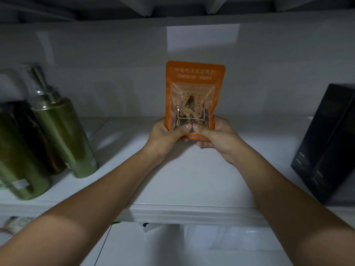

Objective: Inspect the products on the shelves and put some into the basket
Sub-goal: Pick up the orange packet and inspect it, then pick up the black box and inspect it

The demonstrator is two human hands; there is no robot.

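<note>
One orange pouch (193, 96); three green bottles (65, 135) (one cut off); two black boxes (330, 143).

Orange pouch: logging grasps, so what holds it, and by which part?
Both hands, left hand and right hand, hold the orange pouch upright by its bottom edge.

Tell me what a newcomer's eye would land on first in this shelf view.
The orange pouch stands out first: held upright at the centre of the white shelf, its lower edge gripped by the left hand and the right hand, thumbs meeting on its front. Next come the green bottles standing at the shelf's left end, and the black box at its right end.
</note>
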